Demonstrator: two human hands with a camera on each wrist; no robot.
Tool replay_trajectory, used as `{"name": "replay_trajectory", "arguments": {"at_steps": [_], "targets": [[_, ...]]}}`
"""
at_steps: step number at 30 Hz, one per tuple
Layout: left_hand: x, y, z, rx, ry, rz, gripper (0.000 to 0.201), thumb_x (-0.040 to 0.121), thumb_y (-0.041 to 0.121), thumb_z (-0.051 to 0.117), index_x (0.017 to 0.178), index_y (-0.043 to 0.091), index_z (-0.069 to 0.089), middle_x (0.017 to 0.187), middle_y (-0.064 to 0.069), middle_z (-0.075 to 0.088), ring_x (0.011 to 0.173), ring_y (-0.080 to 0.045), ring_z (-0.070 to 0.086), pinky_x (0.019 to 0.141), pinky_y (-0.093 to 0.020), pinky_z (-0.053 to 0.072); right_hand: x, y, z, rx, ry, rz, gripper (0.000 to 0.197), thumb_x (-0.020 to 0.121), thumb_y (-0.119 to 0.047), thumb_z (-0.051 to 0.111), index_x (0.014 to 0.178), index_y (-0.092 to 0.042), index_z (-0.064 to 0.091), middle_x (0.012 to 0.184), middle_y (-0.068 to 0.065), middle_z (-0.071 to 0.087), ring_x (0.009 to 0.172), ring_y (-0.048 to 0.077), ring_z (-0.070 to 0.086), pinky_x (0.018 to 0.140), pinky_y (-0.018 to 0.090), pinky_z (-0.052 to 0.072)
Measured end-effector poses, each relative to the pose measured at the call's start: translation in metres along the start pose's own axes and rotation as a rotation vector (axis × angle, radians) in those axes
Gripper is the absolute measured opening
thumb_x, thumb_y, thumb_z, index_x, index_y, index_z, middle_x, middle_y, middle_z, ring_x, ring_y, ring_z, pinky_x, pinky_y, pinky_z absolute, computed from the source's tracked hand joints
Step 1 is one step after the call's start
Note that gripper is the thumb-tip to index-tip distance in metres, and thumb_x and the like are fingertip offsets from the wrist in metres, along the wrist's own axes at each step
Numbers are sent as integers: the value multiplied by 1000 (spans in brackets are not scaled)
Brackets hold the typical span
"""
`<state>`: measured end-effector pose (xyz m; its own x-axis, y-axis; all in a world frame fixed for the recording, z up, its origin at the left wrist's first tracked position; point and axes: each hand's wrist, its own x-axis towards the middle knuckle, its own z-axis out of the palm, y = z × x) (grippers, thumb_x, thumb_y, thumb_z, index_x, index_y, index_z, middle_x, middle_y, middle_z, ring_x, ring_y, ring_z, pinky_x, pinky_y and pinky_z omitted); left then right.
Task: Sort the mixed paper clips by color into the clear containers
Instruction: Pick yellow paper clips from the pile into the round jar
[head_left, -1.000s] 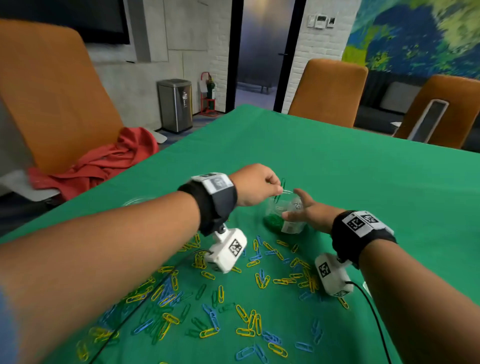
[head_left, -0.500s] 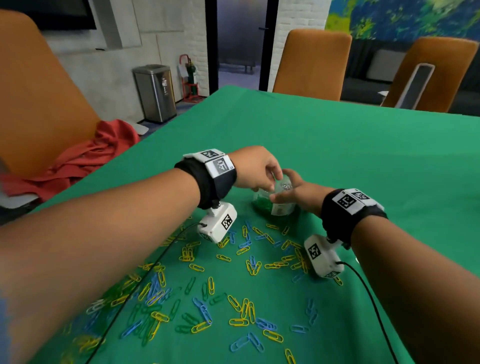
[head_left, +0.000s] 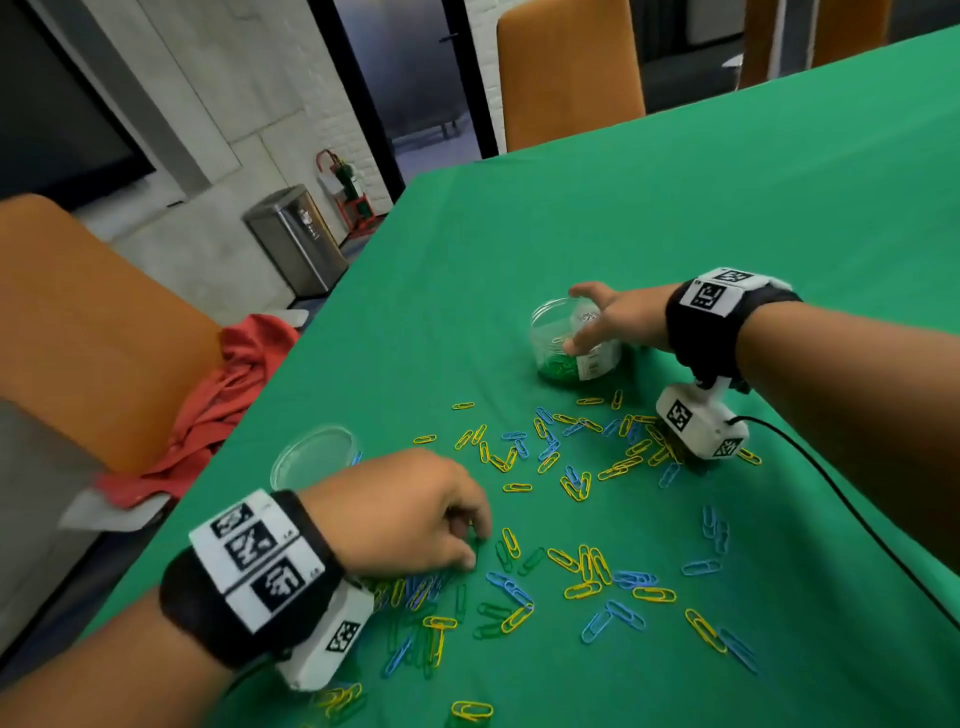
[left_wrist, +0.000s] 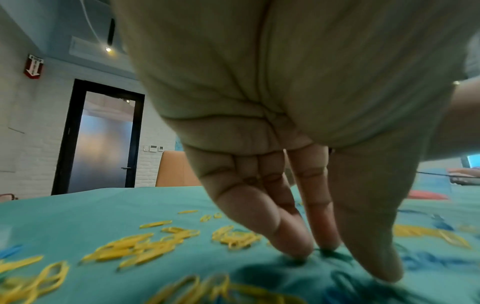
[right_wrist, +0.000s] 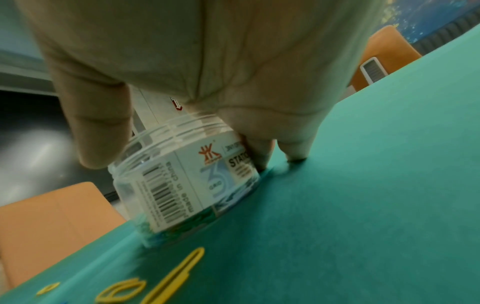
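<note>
Green cloth covers the desk (head_left: 675, 218), with yellow, blue and green paper clips (head_left: 582, 566) scattered all over it. My right hand (head_left: 613, 319) is wrapped round the clear jar (head_left: 558, 338), thumb and fingers on its sides, green clips piled inside. My left hand (head_left: 410, 512) is down in the pile, fingertips (left_wrist: 296, 250) pinching at a green clip (head_left: 476, 545) on the cloth.

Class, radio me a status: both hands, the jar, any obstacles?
Left hand fingers down on loose green clip. Right hand steadying clear plastic jar of green clips. Nothing blocking.
</note>
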<state>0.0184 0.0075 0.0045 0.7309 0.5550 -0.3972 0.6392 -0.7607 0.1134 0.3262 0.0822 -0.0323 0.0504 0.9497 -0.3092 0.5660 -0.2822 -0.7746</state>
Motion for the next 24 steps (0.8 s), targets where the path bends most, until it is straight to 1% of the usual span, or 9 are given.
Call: {"name": "replay_trajectory", "arguments": {"at_steps": [4,7,9,10,12,14,15,20,24], "targets": [[-10,1,18,4,68,31,20,84,42,73,102,33,71,90,14,63,79,2,55,78,-25,49,-12,-10,-1,-235,65,25,103,75,-48,77,154,-32,13,158,13,24,141,33,33,114,49,30],[-17,-2,24,3,124,54,12,87,35,66,98,31,69,93,14,63,87,0,56,82,-27,49,-40,-35,5,-481,451,-181,99,69,-52,79,150,-26,27,153,13,26,141,33,28,114,48,29],[-22,-5,25,-24,186,29,14,84,27,59,95,31,66,89,16,61,83,1,56,79,-26,49,-68,-56,22,-426,672,-425,67,70,-43,75,129,-26,48,129,8,47,121,30,44,103,45,40],[-26,-6,24,-53,239,9,17,81,23,56,93,31,65,84,17,59,78,2,54,75,-25,48,-83,-65,34,-401,654,-527,46,71,-37,72,113,-26,55,111,1,55,105,25,51,94,42,45],[-32,-8,24,-111,315,-20,25,77,15,53,94,32,62,75,17,54,69,4,50,66,-19,41,-117,-78,63,-491,318,-586,16,76,-28,69,89,-29,59,81,-12,59,76,14,55,73,31,49],[-38,-8,23,-129,303,-15,33,74,16,49,99,34,61,76,14,51,70,1,49,64,-18,39,-143,-83,94,-733,-103,-537,7,81,-25,68,85,-28,63,76,-10,62,68,13,53,57,21,42],[-40,-8,23,-115,278,-2,33,73,19,46,98,34,62,78,13,51,72,-1,49,66,-20,41,-150,-83,106,-851,-209,-521,6,83,-24,66,89,-26,66,81,-7,64,70,15,53,52,19,37],[-38,-5,29,-77,189,-30,11,82,21,53,87,29,59,77,17,57,72,1,51,69,-19,41,-152,-73,136,-1142,-207,-429,19,88,-25,59,101,-15,68,94,5,67,80,27,58,55,24,40],[-35,-7,29,-68,141,-51,21,85,20,43,97,32,56,76,15,55,80,-10,53,76,-31,48,-154,-68,138,-1095,-217,-411,22,91,-24,52,101,-12,67,96,7,66,80,28,55,63,28,40]]}}
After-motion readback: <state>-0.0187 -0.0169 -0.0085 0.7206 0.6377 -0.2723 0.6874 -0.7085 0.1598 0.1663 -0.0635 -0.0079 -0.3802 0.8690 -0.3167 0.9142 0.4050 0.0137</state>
